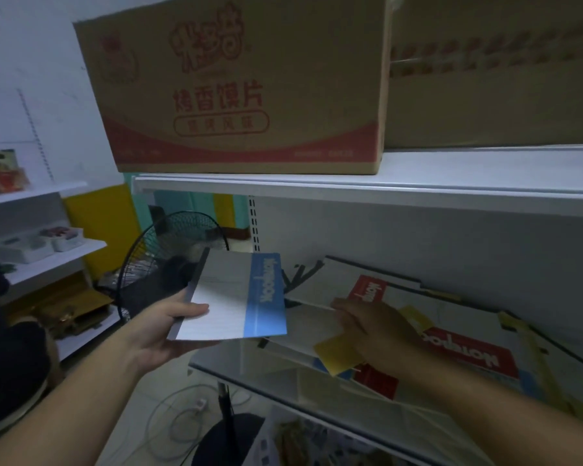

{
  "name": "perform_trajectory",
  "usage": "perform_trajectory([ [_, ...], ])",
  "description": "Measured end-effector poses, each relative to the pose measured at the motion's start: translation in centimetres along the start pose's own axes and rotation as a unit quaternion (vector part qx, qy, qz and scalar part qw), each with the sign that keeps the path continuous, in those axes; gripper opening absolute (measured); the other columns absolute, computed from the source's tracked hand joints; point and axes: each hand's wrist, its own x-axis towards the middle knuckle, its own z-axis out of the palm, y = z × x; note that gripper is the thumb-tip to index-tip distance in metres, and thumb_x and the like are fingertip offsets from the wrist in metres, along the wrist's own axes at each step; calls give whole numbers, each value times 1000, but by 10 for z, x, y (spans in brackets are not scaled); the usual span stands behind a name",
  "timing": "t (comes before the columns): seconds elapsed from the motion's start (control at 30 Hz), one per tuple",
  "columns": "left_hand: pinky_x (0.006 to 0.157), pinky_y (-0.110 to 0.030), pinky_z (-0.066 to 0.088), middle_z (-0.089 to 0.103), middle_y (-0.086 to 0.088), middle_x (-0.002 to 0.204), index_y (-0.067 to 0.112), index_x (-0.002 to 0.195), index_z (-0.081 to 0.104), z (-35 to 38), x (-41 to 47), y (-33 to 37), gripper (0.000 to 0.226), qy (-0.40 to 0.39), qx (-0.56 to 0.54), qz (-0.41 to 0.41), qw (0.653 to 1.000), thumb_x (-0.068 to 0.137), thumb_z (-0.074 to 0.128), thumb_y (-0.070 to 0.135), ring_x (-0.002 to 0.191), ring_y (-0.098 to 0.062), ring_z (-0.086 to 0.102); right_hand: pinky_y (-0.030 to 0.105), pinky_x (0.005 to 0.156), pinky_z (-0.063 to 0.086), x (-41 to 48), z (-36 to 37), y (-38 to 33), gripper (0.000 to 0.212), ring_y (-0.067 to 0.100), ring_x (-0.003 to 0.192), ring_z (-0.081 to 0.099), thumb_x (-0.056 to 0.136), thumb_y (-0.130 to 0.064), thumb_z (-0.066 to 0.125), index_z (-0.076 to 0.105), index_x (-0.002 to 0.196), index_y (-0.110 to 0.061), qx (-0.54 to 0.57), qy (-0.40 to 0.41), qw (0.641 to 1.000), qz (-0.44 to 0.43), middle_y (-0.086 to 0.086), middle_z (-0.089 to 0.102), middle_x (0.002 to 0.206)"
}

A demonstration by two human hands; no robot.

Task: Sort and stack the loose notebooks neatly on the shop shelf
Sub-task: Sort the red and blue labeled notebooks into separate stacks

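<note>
My left hand grips a blue-banded white notebook by its spine edge, thumb on top, holding it in the air off the left end of the shelf. My right hand reaches into the loose heap on the shelf, its fingers on the edge of a white notebook. A yellow-banded notebook pokes out under that hand. Red-banded notebooks and more yellow ones lie scattered and overlapping to the right.
The shelf above carries two large cardboard boxes. A black standing fan stands just left of the shelf end, with cables on the floor below. White shelves with goods line the left wall.
</note>
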Motion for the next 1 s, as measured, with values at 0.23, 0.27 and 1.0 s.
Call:
perform_trajectory([
  [0.23, 41, -24, 51, 65, -12, 84, 16, 111, 59, 25, 4, 0, 25, 23, 35, 0, 999, 92, 46, 5, 77, -27, 58, 13, 93, 38, -4, -15, 15, 40, 7, 112, 54, 95, -32, 41, 60, 126, -17, 38, 241, 966, -88, 3, 64, 123],
  [0.27, 46, -27, 54, 68, -11, 79, 15, 108, 61, 33, 4, -2, 18, 19, 32, -8, 999, 94, 49, 15, 75, -27, 60, 16, 94, 40, -4, -15, 11, 39, 8, 111, 54, 93, -30, 43, 60, 125, -16, 26, 222, 967, -123, 4, 64, 123],
  [1.0, 68, -40, 51, 68, -12, 100, 27, 106, 58, -2, -22, -17, 25, 59, 16, 52, 997, 92, 53, 7, 90, -33, 63, 41, 119, 1, -29, 29, -9, 65, 16, 147, -2, 97, -31, 42, 8, 151, -23, -195, -131, 972, -7, -3, 0, 160],
])
